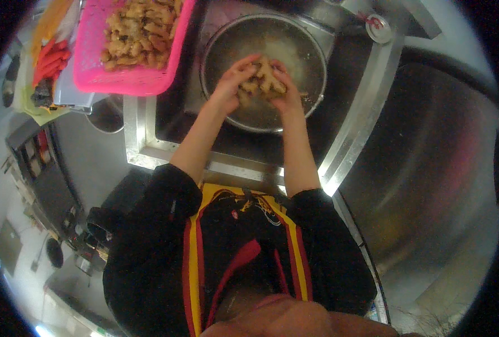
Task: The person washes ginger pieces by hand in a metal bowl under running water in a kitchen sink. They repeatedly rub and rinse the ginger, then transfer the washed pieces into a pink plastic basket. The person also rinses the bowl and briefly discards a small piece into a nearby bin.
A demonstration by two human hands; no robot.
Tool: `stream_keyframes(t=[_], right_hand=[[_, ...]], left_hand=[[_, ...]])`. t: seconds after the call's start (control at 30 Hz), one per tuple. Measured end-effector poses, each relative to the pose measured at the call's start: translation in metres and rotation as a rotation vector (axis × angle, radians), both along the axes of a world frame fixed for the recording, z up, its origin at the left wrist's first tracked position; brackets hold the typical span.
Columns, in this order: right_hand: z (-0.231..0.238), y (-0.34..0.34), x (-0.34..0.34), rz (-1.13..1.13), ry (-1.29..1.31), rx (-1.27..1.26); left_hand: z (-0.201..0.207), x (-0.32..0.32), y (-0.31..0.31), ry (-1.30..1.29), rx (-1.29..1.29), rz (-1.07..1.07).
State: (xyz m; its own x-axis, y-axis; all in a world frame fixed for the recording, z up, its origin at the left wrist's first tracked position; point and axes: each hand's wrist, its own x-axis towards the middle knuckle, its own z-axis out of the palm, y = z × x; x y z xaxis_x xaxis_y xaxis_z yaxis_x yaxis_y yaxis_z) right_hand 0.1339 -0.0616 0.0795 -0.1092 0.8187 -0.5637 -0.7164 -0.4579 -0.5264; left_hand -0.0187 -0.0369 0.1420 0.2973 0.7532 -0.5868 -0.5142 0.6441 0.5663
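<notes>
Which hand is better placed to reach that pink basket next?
Probably the left hand: it is nearer the pink basket, while the right hand is farther across the metal bowl. Both hold the knobbly ginger, so the left would first let go.

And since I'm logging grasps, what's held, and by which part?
Ginger, by its outer sides, between the left grip and right grip; whether one piece or several is unclear.

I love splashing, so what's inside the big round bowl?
What looks like cloudy water. The left hand and right hand hold ginger in the way, hiding whatever lies beneath.
</notes>
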Motion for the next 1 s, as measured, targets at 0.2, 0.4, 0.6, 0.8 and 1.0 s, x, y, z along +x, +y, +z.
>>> stream_keyframes(t=[0.2,0.4,0.6,0.8,1.0], right_hand=[[0.120,0.034,-0.020,0.107,0.078,0.204],[0.218,0.112,-0.104,0.306,-0.079,0.418],[0.231,0.191,-0.194,0.330,-0.388,0.587],[0.214,0.202,-0.172,0.312,-0.912,0.767],[0.218,0.179,-0.099,0.086,-0.706,0.565]], left_hand=[[0.083,-0.003,0.016,-0.070,0.086,0.130],[0.153,-0.093,0.064,0.222,0.476,0.360],[0.139,-0.221,0.147,0.215,0.297,0.377],[0.108,-0.259,0.184,0.700,0.382,0.255],[0.066,-0.266,0.224,1.140,0.604,0.032]])
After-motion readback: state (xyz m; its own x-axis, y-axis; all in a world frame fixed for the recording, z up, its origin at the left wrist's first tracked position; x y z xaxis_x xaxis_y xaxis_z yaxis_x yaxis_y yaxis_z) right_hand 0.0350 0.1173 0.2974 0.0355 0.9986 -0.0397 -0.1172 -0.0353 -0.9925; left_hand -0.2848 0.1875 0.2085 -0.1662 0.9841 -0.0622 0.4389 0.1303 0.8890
